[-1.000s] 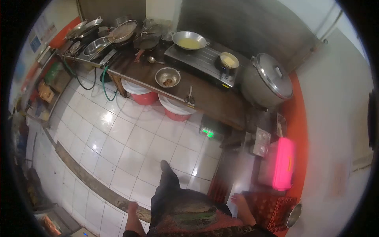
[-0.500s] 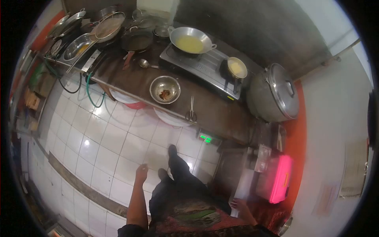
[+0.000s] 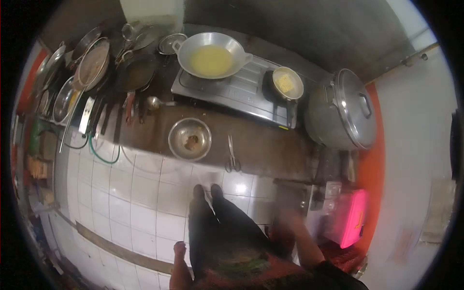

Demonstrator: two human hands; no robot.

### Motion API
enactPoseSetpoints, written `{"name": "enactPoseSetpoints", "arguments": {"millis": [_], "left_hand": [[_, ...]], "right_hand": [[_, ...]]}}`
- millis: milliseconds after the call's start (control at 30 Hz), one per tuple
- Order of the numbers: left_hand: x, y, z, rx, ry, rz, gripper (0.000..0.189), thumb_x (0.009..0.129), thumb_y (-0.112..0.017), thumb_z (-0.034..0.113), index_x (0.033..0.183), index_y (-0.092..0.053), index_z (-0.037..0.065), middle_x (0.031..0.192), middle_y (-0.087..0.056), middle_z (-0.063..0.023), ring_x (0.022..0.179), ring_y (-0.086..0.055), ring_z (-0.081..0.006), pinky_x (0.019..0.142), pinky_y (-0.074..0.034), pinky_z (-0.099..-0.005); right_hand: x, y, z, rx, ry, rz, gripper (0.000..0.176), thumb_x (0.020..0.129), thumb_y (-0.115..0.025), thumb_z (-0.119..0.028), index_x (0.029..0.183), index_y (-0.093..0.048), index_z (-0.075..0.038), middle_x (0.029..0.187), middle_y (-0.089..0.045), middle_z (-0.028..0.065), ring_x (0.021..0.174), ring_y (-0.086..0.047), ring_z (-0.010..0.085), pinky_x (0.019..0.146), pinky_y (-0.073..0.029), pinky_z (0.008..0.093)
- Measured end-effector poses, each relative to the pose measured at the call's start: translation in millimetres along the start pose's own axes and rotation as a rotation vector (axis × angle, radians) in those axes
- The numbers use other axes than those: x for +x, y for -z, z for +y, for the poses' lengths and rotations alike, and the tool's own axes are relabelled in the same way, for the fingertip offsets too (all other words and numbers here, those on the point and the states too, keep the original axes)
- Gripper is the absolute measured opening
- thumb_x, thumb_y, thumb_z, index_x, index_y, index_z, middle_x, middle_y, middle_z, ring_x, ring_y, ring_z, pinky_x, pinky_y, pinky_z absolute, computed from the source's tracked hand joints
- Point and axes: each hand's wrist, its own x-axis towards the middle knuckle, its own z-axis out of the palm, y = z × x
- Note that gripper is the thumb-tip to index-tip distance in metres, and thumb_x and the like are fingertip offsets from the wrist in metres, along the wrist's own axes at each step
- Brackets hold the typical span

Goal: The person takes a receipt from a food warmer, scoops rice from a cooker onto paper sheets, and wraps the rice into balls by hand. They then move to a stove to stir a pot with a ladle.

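My left hand hangs low over the tiled floor, its fingers curled and too small to read. My right hand is raised beside the dark surface right of my legs, smeared by motion. In front, on the brown counter, a metal bowl holds a little brown paste. Scissors lie right of it. On the steel stove stand a large wok with yellow liquid and a small pan with a pale yellow block of noodles. Neither hand touches these.
A large lidded pot stands right of the stove. Pans and strainers crowd the left end, with a spoon near them. A pink box is at the lower right. A green hose hangs at the left.
The view has moved closer to the counter, and my feet are now side by side. My right hand has risen and moved forward; my left hand sits lower in view.
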Motion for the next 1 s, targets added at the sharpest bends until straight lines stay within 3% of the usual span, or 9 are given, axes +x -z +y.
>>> {"name": "enactPoseSetpoints", "arguments": {"millis": [33,67,100,200,233,433,767,900,1000], "left_hand": [[24,-12,3,-0.634,0.333,0.006,0.016,0.080,-0.060,0.017,0.083,-0.071,0.005,0.101,-0.071,-0.0162,0.089,-0.067,-0.0362,0.081,-0.055,-0.0497],[61,-4,6,-0.050,-0.261,0.023,0.021,0.082,-0.062,0.021,0.091,-0.070,0.004,0.106,-0.070,-0.0164,0.100,-0.066,-0.0350,0.085,-0.054,-0.0473],[94,-16,10,-0.057,-0.292,0.023,0.022,0.084,-0.061,0.019,0.097,-0.068,0.004,0.107,-0.070,-0.0169,0.107,-0.064,-0.0340,0.090,-0.052,-0.0460],[186,-26,71,-0.386,0.002,-0.385,0.056,0.102,-0.035,0.045,0.117,-0.068,0.003,0.117,-0.066,-0.0253,0.117,-0.058,-0.0429,0.102,-0.043,-0.0501],[195,86,162,-0.212,0.276,-0.660,0.068,0.093,-0.047,0.060,0.133,-0.060,0.005,0.128,-0.062,-0.0238,0.125,-0.055,-0.0402,0.107,-0.042,-0.0452],[185,36,222,0.532,0.208,-0.919,0.084,0.083,-0.065,0.055,0.154,-0.038,0.019,0.165,-0.013,-0.0174,0.146,-0.021,-0.0493,0.103,-0.030,-0.0761],[205,-20,211,0.610,-0.021,-0.824,0.042,0.092,-0.054,0.034,0.124,-0.069,0.012,0.135,-0.061,-0.0185,0.128,-0.055,-0.0386,0.109,-0.042,-0.0512],[175,-49,269,0.754,-0.312,-0.614,0.032,0.088,-0.055,0.024,0.109,-0.074,0.009,0.119,-0.069,-0.0153,0.109,-0.066,-0.0377,0.096,-0.052,-0.0481],[138,-72,319,0.704,-0.780,-0.432,0.023,0.080,-0.059,0.022,0.091,-0.073,0.007,0.101,-0.071,-0.0146,0.099,-0.068,-0.0339,0.082,-0.055,-0.0479]], "right_hand": [[-8,-23,-31,0.022,-0.003,0.016,0.032,0.094,-0.061,-0.017,0.123,-0.062,-0.004,0.112,-0.069,0.0086,0.094,-0.067,0.0206,0.079,-0.055,0.0364],[-19,-44,-56,0.043,-0.020,0.037,0.033,0.095,-0.060,-0.016,0.125,-0.061,-0.004,0.114,-0.069,0.0083,0.096,-0.067,0.0201,0.080,-0.055,0.0360],[-28,-54,-63,0.054,-0.077,0.078,0.033,0.095,-0.061,-0.017,0.126,-0.061,-0.004,0.114,-0.069,0.0085,0.096,-0.067,0.0195,0.083,-0.054,0.0359],[-52,-48,-7,0.136,-0.129,0.083,0.039,0.097,-0.063,-0.023,0.130,-0.058,-0.004,0.117,-0.068,0.0119,0.095,-0.069,0.0221,0.078,-0.056,0.0353],[-73,-30,56,-0.137,-0.130,0.132,0.037,0.096,-0.063,-0.022,0.128,-0.059,-0.003,0.116,-0.068,0.0120,0.095,-0.069,0.0225,0.079,-0.056,0.0357],[-147,-80,140,0.261,-0.752,0.044,0.035,0.096,-0.060,-0.015,0.127,-0.059,0.001,0.118,-0.068,0.0158,0.102,-0.068,0.0255,0.087,-0.055,0.0382],[-133,-123,177,0.238,-0.424,0.077,0.042,0.093,-0.065,-0.023,0.132,-0.063,-0.008,0.091,-0.065,0.0014,0.075,-0.053,0.0099,0.066,-0.044,0.0260],[-115,-125,341,-0.233,-0.110,-0.033,0.056,0.093,-0.062,-0.038,0.141,-0.055,-0.009,0.145,-0.047,0.0282,0.143,-0.038,0.0360,0.116,-0.031,0.0439],[-87,-136,452,-0.478,-0.147,-0.219,0.066,0.091,-0.063,-0.040,0.147,-0.047,-0.008,0.153,-0.034,0.0295,0.145,-0.031,0.0407,0.118,-0.028,0.0442]]}}
